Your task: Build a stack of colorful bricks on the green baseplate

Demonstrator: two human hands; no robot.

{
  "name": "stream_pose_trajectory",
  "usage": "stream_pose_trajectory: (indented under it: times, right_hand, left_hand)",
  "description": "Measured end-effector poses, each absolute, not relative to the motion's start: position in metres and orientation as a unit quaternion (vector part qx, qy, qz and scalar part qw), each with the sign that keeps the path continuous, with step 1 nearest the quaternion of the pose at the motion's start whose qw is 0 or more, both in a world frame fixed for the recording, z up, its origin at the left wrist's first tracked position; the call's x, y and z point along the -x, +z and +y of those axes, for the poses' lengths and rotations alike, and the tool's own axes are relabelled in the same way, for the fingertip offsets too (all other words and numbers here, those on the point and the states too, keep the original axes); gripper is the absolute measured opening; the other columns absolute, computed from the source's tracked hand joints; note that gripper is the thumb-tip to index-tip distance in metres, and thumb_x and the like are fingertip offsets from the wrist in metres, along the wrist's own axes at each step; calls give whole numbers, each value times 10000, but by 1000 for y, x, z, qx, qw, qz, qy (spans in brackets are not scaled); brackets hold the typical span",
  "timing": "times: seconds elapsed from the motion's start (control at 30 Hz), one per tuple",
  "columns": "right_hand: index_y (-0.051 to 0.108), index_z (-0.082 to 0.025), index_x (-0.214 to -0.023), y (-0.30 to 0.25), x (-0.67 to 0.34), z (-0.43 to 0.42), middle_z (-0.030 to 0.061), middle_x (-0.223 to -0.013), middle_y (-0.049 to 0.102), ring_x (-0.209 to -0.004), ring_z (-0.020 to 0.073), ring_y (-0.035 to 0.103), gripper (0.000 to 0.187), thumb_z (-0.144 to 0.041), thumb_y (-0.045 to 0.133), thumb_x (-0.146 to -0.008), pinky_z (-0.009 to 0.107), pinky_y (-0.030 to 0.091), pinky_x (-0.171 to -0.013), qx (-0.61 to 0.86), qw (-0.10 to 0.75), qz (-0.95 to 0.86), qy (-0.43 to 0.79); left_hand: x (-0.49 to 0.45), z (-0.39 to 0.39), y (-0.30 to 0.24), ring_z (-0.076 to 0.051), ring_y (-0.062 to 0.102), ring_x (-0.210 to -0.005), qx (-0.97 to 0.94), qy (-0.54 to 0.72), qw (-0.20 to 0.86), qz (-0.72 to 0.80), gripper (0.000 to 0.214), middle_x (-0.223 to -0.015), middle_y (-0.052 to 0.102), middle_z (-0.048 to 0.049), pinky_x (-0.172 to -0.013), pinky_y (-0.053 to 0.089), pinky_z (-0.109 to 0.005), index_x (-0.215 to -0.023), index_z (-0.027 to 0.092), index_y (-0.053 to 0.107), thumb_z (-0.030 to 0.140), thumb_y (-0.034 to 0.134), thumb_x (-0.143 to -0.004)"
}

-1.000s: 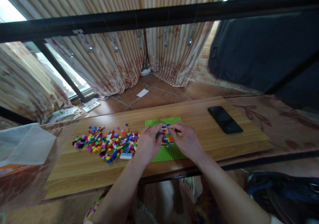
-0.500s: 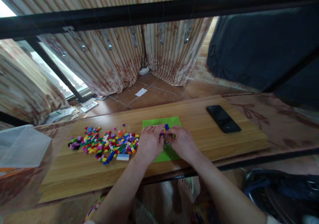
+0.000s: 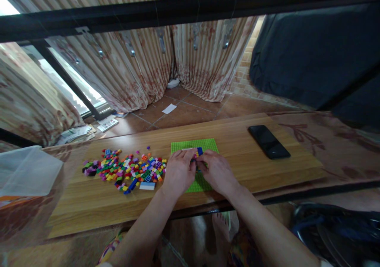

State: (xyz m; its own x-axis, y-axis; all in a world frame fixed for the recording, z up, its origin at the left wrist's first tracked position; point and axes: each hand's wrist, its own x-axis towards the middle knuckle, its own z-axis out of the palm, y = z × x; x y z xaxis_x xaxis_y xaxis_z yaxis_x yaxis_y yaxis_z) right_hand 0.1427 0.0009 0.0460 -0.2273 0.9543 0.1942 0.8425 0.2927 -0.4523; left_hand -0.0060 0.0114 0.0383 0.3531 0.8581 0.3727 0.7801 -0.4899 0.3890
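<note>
Grip can't be told: left hand (image 3: 180, 171) and right hand (image 3: 218, 171) mostly hide the brick build (image 3: 199, 151) over the green baseplate (image 3: 185, 144).

Left hand (image 3: 179, 172) and right hand (image 3: 219, 172) touch bricks (image 3: 199, 151) over green baseplate (image 3: 203, 185).

Left hand (image 3: 179, 172) and right hand (image 3: 219, 172) bare, forearms (image 3: 261, 215) bare too. Whitish sleeve edge (image 3: 325, 263) on right arm at the frame border; small pale edge (image 3: 105, 264) by left arm. Legwear (image 3: 112, 248) multicoloured, busy print, yellow and reddish patches, blurry. Foot (image 3: 220, 224) bare-toed; open slipper (image 3: 227, 218) pale green.
</note>
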Motion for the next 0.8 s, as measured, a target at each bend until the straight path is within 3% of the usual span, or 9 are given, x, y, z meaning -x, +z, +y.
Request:
stream_pose_trajectory:
  times: [0.3,0.53,0.8]
  right_hand:
    - [729,-216,-876,46,-140,-2,52,-871,673,-821,189,622,201,-199,533,-917,294,444,-749,587,209,-774,111]
    - [732,-217,-907,41,-138,-1,43,-876,671,-847,200,625,133,-225,601,-884,312,456,-779,587,247,-762,116]
    - [713,-224,-880,38,-137,2,40,-893,668,-843,197,615,130,-181,591,-871,312,453,-768,571,249,-775,110]
  left_hand:
    - [18,12,42,-186,668,-1007,-758,352,197,513,359,-1057,729,-49,-951,525,-369,-1149,187,620,63,537,-823]
    - [31,20,43,-160,710,-888,-698,409,229,542,281,-951,752,-46,-881,559,-330,-1081,174,646,86,525,-843]
    - [29,17,44,-168,712,-923,-697,396,241,548,245,-986,753,-55,-902,556,-329,-1043,176,660,102,529,-850]
